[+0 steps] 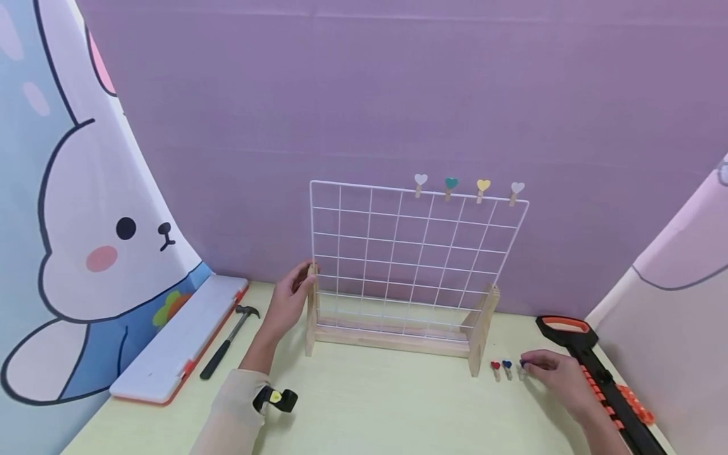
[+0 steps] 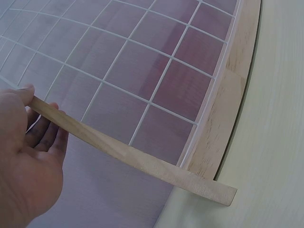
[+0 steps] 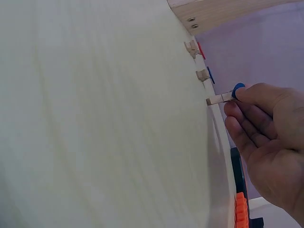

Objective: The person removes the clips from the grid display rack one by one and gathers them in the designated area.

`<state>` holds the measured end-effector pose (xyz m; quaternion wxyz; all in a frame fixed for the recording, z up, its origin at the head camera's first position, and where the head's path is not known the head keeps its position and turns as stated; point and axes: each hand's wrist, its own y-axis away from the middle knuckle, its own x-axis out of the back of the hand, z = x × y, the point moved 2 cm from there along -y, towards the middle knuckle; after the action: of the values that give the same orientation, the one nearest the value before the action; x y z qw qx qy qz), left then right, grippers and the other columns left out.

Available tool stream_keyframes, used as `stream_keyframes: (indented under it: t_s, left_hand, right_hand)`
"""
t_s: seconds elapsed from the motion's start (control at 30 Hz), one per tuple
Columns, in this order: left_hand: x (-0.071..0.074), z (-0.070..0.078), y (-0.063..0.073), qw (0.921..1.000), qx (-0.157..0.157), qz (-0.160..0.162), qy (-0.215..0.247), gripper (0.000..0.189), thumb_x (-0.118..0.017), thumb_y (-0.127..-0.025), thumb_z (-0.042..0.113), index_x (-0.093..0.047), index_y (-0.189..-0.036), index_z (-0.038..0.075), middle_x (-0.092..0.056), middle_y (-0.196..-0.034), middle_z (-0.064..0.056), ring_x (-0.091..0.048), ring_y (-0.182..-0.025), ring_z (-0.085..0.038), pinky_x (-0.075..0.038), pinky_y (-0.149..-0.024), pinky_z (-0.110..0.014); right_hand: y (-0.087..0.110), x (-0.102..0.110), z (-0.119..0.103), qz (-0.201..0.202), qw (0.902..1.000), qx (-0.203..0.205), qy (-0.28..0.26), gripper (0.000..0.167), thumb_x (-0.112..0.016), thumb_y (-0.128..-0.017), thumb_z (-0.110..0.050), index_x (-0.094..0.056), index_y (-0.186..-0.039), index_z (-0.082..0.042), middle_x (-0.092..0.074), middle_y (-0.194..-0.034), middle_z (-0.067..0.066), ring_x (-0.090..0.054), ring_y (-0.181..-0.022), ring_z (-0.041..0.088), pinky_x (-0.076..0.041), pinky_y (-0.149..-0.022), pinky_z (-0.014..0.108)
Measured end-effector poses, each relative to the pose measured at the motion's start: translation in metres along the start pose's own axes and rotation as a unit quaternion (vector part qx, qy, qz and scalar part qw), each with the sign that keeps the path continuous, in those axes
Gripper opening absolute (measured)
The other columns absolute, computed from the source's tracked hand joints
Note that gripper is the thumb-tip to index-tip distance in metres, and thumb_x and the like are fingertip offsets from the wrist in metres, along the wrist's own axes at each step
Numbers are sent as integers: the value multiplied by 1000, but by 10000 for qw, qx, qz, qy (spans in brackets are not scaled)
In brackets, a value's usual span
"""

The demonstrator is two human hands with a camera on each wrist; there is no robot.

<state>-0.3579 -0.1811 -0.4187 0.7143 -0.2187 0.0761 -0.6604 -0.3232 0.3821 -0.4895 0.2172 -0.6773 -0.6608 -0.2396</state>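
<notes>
A white wire grid (image 1: 421, 253) stands in a wooden stand (image 1: 392, 341). Along its top edge sit several heart clothespins, among them a green one (image 1: 451, 184) and a yellow one (image 1: 483, 186). My left hand (image 1: 290, 297) grips the stand's left wooden upright (image 2: 118, 152), thumb on one side and fingers on the other. At the right, my right hand (image 1: 554, 376) pinches a blue heart clothespin (image 3: 238, 89) between thumb and finger. Beside it on the table are a red heart clothespin (image 1: 495, 367) and another blue heart clothespin (image 1: 507, 366).
A hammer (image 1: 230, 341) lies left of the stand, beside a flat white case with orange latches (image 1: 182, 341). On the right lies a long black and orange tool (image 1: 597, 373). Purple cloth (image 1: 364, 95) hangs behind the table.
</notes>
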Motion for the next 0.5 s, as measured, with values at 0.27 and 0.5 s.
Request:
stream_keyframes:
  t_s: [0.27,0.5]
  left_hand:
    - [0,1,0,10000,-32,-6,29,49,-57,-107,28,-50,-151,7,-60,-147,-16,-55,-138,-30,-44,-101,-5]
    - [-1,1,0,10000,-49,2,72,48,-56,-108,25,-50,-151,5,-60,-147,-18,-55,-136,-30,-45,-101,-6]
  right_hand:
    - [-6,-3,4,-48,10000,-18,-22,35,-71,-93,0,-67,-126,9,-77,-113,17,-66,-86,-4,-57,-75,17]
    - [-11,-4,10,-204,9997,-126,102,34,-71,-93,-2,-68,-126,7,-76,-113,15,-64,-87,-3,-56,-74,17]
